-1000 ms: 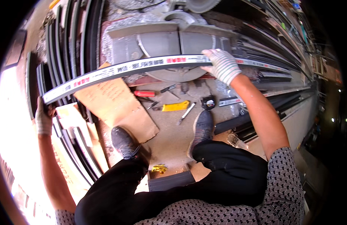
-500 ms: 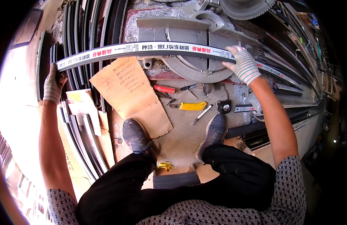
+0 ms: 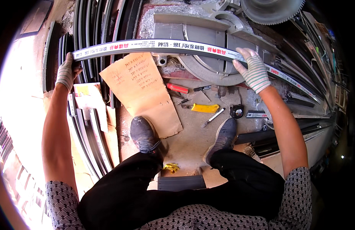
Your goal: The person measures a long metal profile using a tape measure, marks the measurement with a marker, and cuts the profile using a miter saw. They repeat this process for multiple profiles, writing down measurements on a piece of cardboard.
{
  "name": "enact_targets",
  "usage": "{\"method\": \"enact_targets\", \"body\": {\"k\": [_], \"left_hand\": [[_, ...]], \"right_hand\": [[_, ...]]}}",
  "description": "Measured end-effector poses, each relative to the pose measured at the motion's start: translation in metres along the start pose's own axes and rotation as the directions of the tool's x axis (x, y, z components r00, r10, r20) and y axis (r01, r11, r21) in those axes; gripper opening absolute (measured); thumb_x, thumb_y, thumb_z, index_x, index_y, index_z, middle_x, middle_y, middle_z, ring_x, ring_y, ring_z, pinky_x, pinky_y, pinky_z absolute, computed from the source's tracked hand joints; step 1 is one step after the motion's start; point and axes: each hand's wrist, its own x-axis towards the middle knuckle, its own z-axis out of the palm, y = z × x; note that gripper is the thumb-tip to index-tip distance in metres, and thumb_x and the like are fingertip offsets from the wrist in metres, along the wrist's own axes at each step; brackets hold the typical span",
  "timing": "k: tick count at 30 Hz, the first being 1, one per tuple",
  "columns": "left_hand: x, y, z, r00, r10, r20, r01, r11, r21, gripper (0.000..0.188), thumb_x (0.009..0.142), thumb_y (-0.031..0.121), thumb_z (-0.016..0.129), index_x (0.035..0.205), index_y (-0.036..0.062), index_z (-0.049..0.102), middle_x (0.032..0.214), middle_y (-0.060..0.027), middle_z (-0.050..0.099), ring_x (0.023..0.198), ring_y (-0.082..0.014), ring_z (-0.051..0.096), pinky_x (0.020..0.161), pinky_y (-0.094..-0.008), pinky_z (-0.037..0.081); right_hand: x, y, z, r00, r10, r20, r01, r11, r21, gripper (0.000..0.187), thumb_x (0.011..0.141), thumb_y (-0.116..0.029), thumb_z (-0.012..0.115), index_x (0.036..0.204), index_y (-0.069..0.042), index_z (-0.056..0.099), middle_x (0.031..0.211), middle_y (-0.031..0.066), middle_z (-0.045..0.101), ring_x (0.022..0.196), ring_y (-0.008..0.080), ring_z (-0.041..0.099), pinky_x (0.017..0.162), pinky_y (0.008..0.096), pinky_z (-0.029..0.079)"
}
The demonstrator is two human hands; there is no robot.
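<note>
A long metal profile bar wrapped in white printed film lies across the grey mitre saw table. My left hand, in a knit glove, grips the bar's left end. My right hand, also gloved, rests flat on the bar to the right of the saw's turntable. The toothed saw blade sits raised at the top right, clear of the bar.
A brown cardboard sheet with handwriting lies on the floor by my left shoe. A red-handled tool, yellow knife, marker and tape measure lie ahead. Dark metal profiles are stacked left and right.
The bar has shifted up and leftward across the saw table, with both hands still on it. The view has tilted, bringing the saw blade into sight.
</note>
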Motion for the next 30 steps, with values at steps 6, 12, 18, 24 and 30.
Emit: {"method": "enact_targets", "body": {"k": [6,12,18,24,30], "left_hand": [[-0.007,0.004,0.016,0.996,-0.021,-0.081,0.022,1.000,0.008,0.042,0.099,0.053,0.064,0.096,0.0111,0.065,0.075,0.0012,0.062,0.053,-0.0069,0.053,0.061,-0.0258,0.058],[-0.011,0.008,0.021,0.992,0.003,-0.129,0.013,0.993,0.121,0.045,0.101,0.055,0.060,0.102,0.0101,0.064,0.076,0.0013,0.062,0.052,-0.0065,0.055,0.059,-0.0240,0.057],[-0.017,0.011,0.034,0.963,0.114,-0.244,-0.033,0.949,0.314,0.054,0.102,0.055,0.059,0.114,0.0040,0.069,0.078,-0.0018,0.068,0.055,-0.0100,0.061,0.054,-0.0250,0.051],[-0.011,0.009,0.026,0.869,0.393,-0.300,-0.112,0.748,0.654,0.052,0.098,0.052,0.061,0.105,0.0038,0.078,0.085,-0.0138,0.075,0.079,-0.0228,0.071,0.075,-0.0364,0.053],[-0.022,0.018,0.036,0.860,0.381,-0.338,-0.041,0.713,0.700,0.055,0.095,0.054,0.062,0.111,0.0037,0.078,0.101,-0.0210,0.076,0.098,-0.0316,0.074,0.092,-0.0394,0.053]], "right_hand": [[0.008,-0.025,0.010,0.999,-0.029,-0.039,0.028,1.000,-0.013,0.050,0.091,-0.032,0.074,0.135,-0.010,0.063,0.129,0.0184,0.063,0.121,0.0366,0.057,0.107,0.0464,0.047],[0.009,-0.019,0.018,0.998,-0.011,-0.060,0.013,0.999,0.032,0.050,0.086,-0.028,0.079,0.132,-0.014,0.067,0.129,0.0158,0.063,0.120,0.0364,0.058,0.106,0.0465,0.047],[0.011,-0.023,0.016,0.999,0.004,-0.040,-0.003,0.999,0.033,0.050,0.085,-0.027,0.079,0.133,-0.014,0.067,0.127,0.0154,0.064,0.119,0.0364,0.058,0.104,0.0463,0.048],[0.011,-0.024,0.018,0.997,-0.017,-0.070,0.020,0.999,0.039,0.050,0.086,-0.025,0.078,0.132,-0.012,0.066,0.125,0.0152,0.064,0.118,0.0370,0.058,0.103,0.0469,0.047],[0.010,-0.023,0.017,1.000,-0.002,-0.018,0.003,0.998,0.064,0.051,0.089,-0.025,0.076,0.136,-0.010,0.064,0.129,0.0166,0.064,0.123,0.0370,0.056,0.108,0.0462,0.044]]}}
